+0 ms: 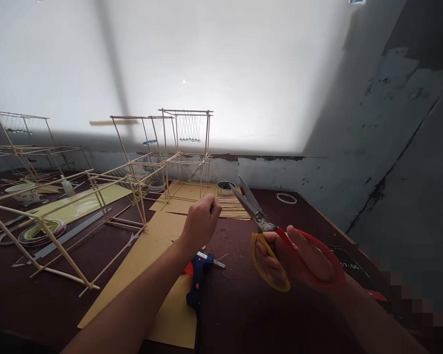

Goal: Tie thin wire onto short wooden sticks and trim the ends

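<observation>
My left hand [203, 219] is closed in a fist above the table, over the yellow board [170, 226]; what its fingers hold, if anything, is hidden. In my right hand [284, 255] are scissors [258, 216] with one red and one yellow handle, their blades apart and pointing up and to the left. Below my left hand lies a blue glue gun [197, 280], with thin strands near its nozzle. Past the hands, a bundle of thin sticks [234, 207] lies beside a round tin [226, 187].
Stick frames [186, 157] with hanging beads stand behind and to the left. Tape rolls [42, 231], a white cup [22, 192] and a small bottle [67, 187] are at the left. A ring [286, 198] lies at the back right; a dark device [349, 265] lies by my right wrist.
</observation>
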Available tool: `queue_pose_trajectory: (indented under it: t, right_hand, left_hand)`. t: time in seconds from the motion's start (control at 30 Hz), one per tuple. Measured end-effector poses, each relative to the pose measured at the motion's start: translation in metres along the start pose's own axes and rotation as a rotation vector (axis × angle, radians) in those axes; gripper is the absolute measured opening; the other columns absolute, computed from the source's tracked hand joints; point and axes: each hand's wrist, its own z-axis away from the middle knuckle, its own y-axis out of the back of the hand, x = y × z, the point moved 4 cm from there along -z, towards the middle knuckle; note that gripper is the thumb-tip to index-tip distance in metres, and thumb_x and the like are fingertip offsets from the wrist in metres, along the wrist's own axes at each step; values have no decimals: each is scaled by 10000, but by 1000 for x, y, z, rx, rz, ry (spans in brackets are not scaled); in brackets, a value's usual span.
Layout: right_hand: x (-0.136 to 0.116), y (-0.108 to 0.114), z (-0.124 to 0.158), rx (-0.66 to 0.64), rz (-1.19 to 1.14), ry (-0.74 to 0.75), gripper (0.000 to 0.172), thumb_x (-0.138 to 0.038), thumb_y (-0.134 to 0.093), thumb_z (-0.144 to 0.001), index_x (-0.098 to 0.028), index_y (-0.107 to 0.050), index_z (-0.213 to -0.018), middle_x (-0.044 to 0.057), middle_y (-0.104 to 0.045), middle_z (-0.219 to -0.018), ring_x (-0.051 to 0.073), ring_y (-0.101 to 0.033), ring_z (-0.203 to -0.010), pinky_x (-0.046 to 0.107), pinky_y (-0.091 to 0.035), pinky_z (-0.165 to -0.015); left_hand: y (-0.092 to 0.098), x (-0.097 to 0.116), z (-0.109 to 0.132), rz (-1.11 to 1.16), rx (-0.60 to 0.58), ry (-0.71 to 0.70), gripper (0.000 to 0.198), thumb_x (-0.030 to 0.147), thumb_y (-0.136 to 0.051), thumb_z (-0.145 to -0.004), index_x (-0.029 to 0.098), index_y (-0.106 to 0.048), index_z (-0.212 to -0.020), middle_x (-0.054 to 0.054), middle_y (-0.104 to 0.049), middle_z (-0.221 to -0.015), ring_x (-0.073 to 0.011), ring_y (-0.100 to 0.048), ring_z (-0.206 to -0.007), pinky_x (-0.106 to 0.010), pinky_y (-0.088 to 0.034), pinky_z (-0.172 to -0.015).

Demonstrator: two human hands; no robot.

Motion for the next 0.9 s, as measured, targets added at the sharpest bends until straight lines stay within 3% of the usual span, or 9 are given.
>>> queue_pose_trajectory:
  t: [0.4, 0.63, 0.73, 0.9]
  right_hand:
    - [9, -9, 0, -149, -6, -25, 678, -825, -337, -857, -185, -553, -804, 5, -447, -663, 136, -393, -529, 295, -354, -546]
    - [7, -10, 0, -110, 82, -22, 805, -883, -211, -828, -167, -577, -810, 17, -454, -645, 151, -431, -528, 302, -363, -546]
    - [8, -10, 0, -65, 34, -11, 794, -885, -253, -817, -164, -584, -831, 13, -445, -647, 147, -420, -528, 298, -355, -547]
    - [8, -12, 1, -121, -73, 15, 836, -923, -248, -779, -167, -591, -877, 7, -432, -678, 144, -408, -541, 316, -387, -567]
  left_hand:
    - [2, 6, 4, 25, 38, -71, 315, 226, -391, -982, 217, -269, -691, 50, -334, -613, -112, -306, -561, -260, -241, -579]
    - [-2, 21, 13, 121, -60, -164, 314, 272, -364, -1010, 217, -270, -715, 34, -366, -653, -119, -347, -600, -258, -269, -604]
    - [-6, 29, 18, 177, -145, -181, 308, 266, -375, -1007, 215, -278, -719, 35, -366, -654, -120, -346, -602, -259, -268, -605]
    - [-10, 38, 24, 233, -222, -182, 308, 239, -408, -986, 210, -279, -708, 35, -369, -647, -118, -345, -604, -259, -262, -605]
